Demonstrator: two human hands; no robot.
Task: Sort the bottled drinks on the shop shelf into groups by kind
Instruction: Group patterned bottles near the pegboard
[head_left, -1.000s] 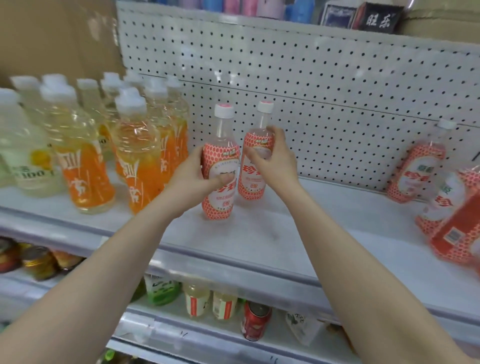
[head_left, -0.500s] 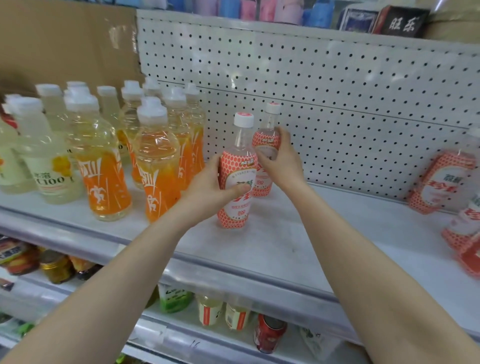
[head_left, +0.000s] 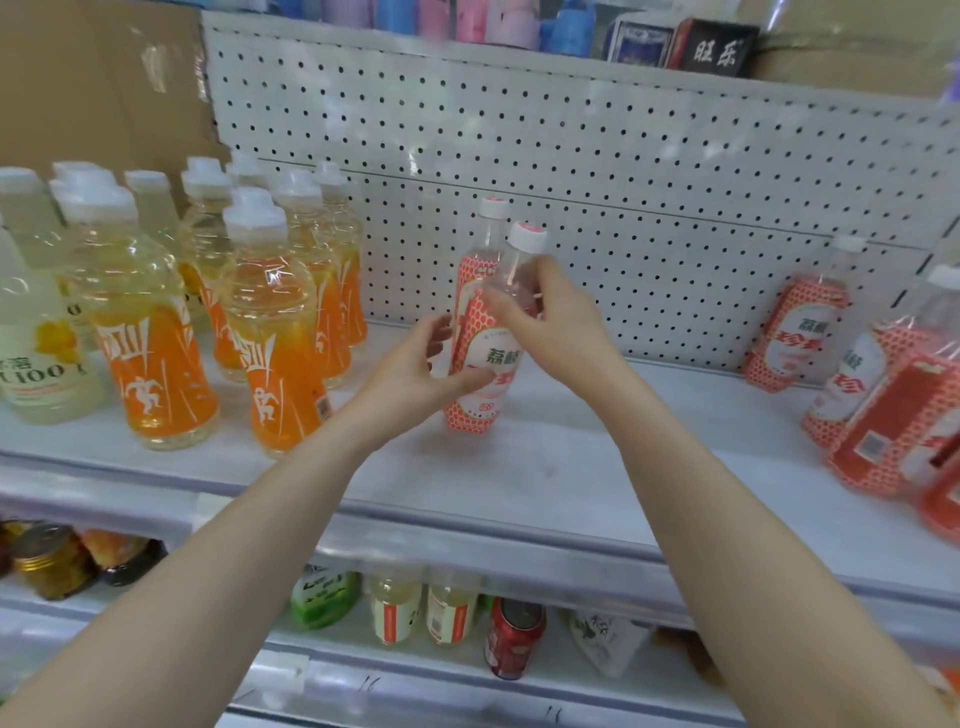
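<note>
**Head view: both grips on one red bottle, mid-shelf**

My left grip (head_left: 410, 369) wraps the front bottle (head_left: 480, 374) low on its red-and-white label, with the thumb laid across the front and the fingers curled round the back. My right grip (head_left: 561, 322) pinches the same bottle higher up, at the clear shoulder under its white cap. The bottle leans, its cap tipped to the right. Its base is down at the shelf (head_left: 545, 467), but I cannot tell whether it rests there or hangs just off it. It is in the middle of the shelf, well apart from the groups on either side.

Just behind it, a rear bottle (head_left: 470, 280) of the same kind stands upright near the pegboard (head_left: 623, 182). I cannot tell whether the two touch.

To the left, orange bottles (head_left: 270, 364) stand upright in a tight cluster, with pale bottles (head_left: 41, 358) beside them at the far left. To the right are more red bottles (head_left: 795, 332) of the same kind. One leans back against the pegboard, and the others are tilted and blurred at the frame's edge.

Under my forearms, the lower shelf (head_left: 426, 670) carries a red can (head_left: 514, 636) with small bottles just left of it, and jars (head_left: 47, 561) at the far left.
</note>
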